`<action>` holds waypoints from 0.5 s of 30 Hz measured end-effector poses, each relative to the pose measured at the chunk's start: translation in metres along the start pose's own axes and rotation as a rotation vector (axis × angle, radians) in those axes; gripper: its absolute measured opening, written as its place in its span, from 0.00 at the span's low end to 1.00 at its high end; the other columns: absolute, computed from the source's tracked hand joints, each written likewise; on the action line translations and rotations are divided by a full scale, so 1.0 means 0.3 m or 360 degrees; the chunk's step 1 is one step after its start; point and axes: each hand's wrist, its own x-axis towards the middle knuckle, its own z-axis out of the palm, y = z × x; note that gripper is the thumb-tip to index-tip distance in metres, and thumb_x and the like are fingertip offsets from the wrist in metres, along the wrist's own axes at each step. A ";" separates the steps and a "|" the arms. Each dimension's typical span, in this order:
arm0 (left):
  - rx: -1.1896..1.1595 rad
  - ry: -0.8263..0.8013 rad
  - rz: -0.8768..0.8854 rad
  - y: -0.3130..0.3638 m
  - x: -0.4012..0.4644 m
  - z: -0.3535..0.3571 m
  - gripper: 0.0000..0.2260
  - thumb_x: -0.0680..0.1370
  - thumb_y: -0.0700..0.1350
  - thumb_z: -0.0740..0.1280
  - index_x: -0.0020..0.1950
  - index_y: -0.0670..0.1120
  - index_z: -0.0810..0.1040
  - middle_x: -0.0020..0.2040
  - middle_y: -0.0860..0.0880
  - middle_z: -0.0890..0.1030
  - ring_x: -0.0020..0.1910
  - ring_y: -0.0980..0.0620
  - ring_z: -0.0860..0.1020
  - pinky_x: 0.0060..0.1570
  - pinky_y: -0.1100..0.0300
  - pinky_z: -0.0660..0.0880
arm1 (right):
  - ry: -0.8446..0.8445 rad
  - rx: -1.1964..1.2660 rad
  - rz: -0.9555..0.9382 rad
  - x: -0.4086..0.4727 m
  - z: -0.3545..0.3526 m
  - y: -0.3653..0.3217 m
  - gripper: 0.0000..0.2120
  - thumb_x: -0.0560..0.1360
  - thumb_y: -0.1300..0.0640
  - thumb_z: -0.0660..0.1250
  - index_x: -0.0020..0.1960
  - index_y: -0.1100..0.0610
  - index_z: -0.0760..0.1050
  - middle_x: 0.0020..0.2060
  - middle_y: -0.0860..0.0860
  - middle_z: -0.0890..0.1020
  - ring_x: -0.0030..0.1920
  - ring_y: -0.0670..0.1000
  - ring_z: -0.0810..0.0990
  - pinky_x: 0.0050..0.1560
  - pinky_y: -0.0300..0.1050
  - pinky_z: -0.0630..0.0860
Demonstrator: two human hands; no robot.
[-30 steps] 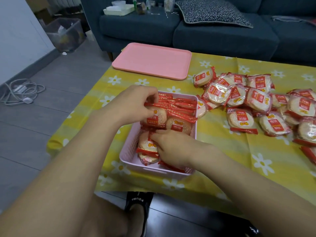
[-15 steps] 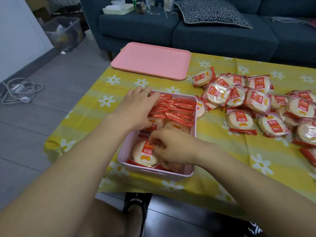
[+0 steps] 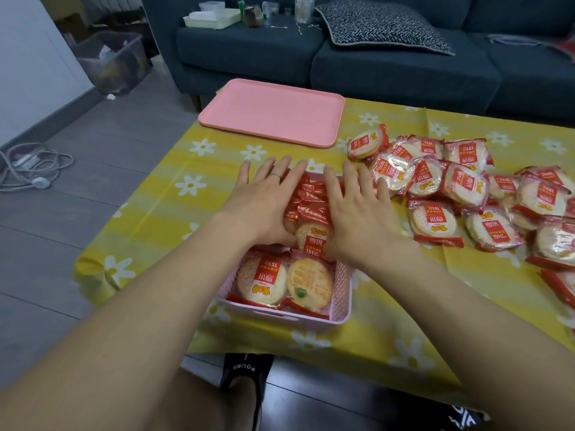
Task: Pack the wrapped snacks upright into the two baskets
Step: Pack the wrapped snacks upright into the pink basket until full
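Both hands flat, fingers straight and spread — left hand (image 3: 264, 202) and right hand (image 3: 354, 213) pressing down on the row of upright snacks (image 3: 306, 200) in the far half of the pink basket (image 3: 340, 293), holding nothing. Between the two palms, one standing packet (image 3: 312, 239) with its label facing the camera. Just behind the wrists, in the near end of the basket, two packets lying flat: one label-up (image 3: 261, 281) on the left-hand side, one back-up (image 3: 308, 284) beside it, not yet upright. Well off past the right hand's fingers, a loose pile of packets (image 3: 460, 194) on the yellow flowered cloth (image 3: 149, 219). Beyond both sets of fingertips, a pink tray (image 3: 273, 112). Only one basket in view.

Handling, judged from the look: light, thin, round crackers in slick, crinkly film — probably brittle, so firm squeezing across the face likely to crack them. Better taken by the rim of the disc, thumb on one edge and fingers opposite, or by the crimped red seam, though film apt to slip there. Standing packets prone to toppling without a neighbour, hence the flat-palm pressing to bunch the row toward the far wall. Next, probably: tip up the two flat ones by their edges and slide them against the row.
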 end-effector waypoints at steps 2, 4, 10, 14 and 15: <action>0.0053 -0.0019 -0.0039 0.010 0.015 0.008 0.62 0.61 0.68 0.75 0.81 0.55 0.37 0.83 0.47 0.46 0.82 0.42 0.46 0.75 0.31 0.46 | -0.0163 -0.0014 -0.0016 0.032 -0.001 0.005 0.58 0.67 0.43 0.72 0.80 0.55 0.36 0.80 0.59 0.44 0.80 0.63 0.45 0.77 0.65 0.51; 0.0066 -0.0030 -0.0057 0.010 0.024 0.014 0.61 0.61 0.69 0.75 0.81 0.54 0.40 0.83 0.47 0.49 0.81 0.42 0.46 0.74 0.29 0.49 | -0.0298 -0.0034 -0.0037 0.061 -0.008 0.004 0.61 0.64 0.44 0.76 0.80 0.54 0.35 0.80 0.58 0.46 0.79 0.62 0.48 0.76 0.63 0.55; 0.0121 -0.0002 -0.0018 0.009 0.025 0.024 0.60 0.61 0.69 0.74 0.81 0.52 0.42 0.81 0.46 0.52 0.80 0.40 0.49 0.73 0.29 0.53 | -0.0195 -0.0005 -0.0084 0.088 -0.012 0.013 0.57 0.64 0.48 0.78 0.79 0.57 0.43 0.67 0.57 0.64 0.66 0.61 0.68 0.58 0.53 0.75; 0.0179 0.0045 -0.0019 0.027 0.027 0.028 0.58 0.63 0.67 0.75 0.81 0.49 0.44 0.80 0.43 0.55 0.80 0.38 0.51 0.73 0.32 0.57 | -0.0305 -0.0063 -0.0068 0.099 0.001 -0.002 0.63 0.63 0.48 0.79 0.80 0.54 0.36 0.70 0.60 0.58 0.69 0.64 0.63 0.61 0.53 0.73; 0.0182 0.0047 -0.0019 0.027 0.028 0.029 0.58 0.63 0.66 0.75 0.81 0.49 0.44 0.79 0.43 0.55 0.80 0.37 0.52 0.73 0.32 0.57 | -0.0339 -0.0047 -0.0058 0.101 -0.003 -0.001 0.65 0.62 0.46 0.80 0.80 0.54 0.36 0.70 0.60 0.57 0.70 0.64 0.62 0.62 0.54 0.73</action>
